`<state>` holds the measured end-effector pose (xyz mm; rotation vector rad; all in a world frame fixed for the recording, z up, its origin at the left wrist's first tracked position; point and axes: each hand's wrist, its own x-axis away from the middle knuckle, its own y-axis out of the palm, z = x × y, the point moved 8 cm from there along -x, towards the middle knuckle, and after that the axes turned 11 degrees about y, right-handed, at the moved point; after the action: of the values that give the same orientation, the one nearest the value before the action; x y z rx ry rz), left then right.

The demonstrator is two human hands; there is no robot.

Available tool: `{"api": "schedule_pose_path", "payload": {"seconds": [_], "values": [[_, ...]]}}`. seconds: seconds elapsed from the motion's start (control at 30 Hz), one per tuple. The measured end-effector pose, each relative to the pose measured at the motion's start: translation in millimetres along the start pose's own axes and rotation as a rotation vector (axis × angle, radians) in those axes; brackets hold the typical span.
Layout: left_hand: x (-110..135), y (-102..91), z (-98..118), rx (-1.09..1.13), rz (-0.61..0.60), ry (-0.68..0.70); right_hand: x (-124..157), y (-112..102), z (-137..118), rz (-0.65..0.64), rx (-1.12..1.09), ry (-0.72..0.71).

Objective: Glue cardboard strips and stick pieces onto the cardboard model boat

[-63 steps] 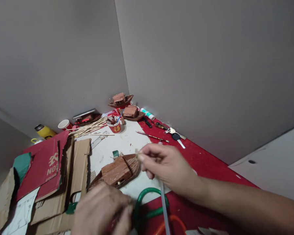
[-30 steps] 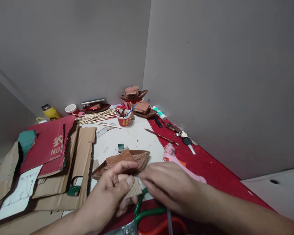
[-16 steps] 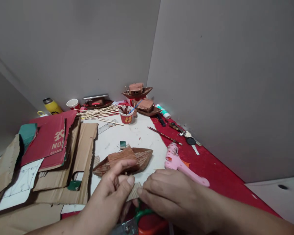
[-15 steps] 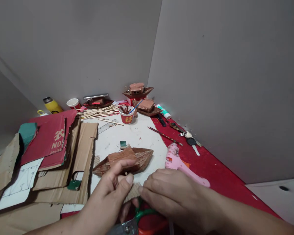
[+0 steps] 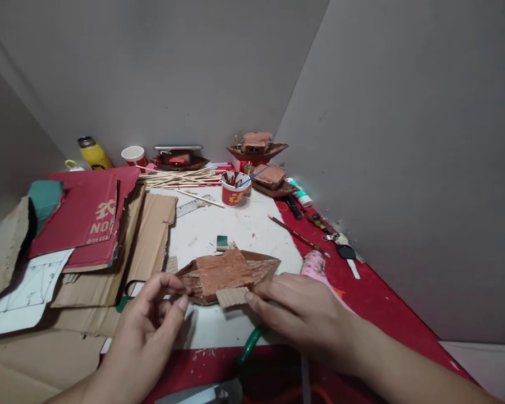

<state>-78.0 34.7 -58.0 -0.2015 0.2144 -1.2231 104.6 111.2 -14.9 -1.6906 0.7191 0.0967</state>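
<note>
A brown cardboard boat model (image 5: 229, 268) sits on the white sheet (image 5: 219, 224). My right hand (image 5: 297, 314) pinches a small corrugated cardboard piece (image 5: 231, 297) and holds it against the near side of the boat. My left hand (image 5: 149, 322) is to the left with its fingers loosely curled and apart. Its index fingertip is at the boat's left end, and nothing shows between its thumb and finger.
A pink glue gun (image 5: 315, 264) lies right of the boat, and green-handled scissors (image 5: 248, 349) lie near the front edge. Cardboard sheets (image 5: 149, 241) and a red carton (image 5: 84, 216) cover the left. At the back are a red cup (image 5: 234, 194), sticks (image 5: 180, 178), more boats (image 5: 256, 147) and keys (image 5: 345, 251).
My left hand has let go of the cardboard piece and drawn back to the left. My right hand has carried the piece up against the boat's side. The view has swung to the left.
</note>
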Motion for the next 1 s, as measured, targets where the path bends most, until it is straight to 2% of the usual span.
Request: {"api": "schedule_pose_path", "payload": {"seconds": [0.13,0.2,0.33,0.5,0.67,1.0], "values": [[-5,19.2,1,0.168,-0.052,-0.038,1,3,1,-0.039,0.033,0.018],[-6,30.8,0,0.276,-0.118,-0.086,1,5,2,-0.05,0.059,0.033],[-5,46.9,-2,0.392,-0.225,-0.143,2,6,-5,-0.047,0.124,-0.061],[-5,58.0,-5,0.415,-0.276,-0.194,-3,2,-9,-0.039,0.107,-0.11],[-9,67.0,-6,0.457,-0.313,-0.231,-7,2,-6,-0.07,0.051,-0.042],[-10,68.6,-8,0.467,-0.301,-0.231,-5,6,-5,-0.101,0.043,-0.034]]}}
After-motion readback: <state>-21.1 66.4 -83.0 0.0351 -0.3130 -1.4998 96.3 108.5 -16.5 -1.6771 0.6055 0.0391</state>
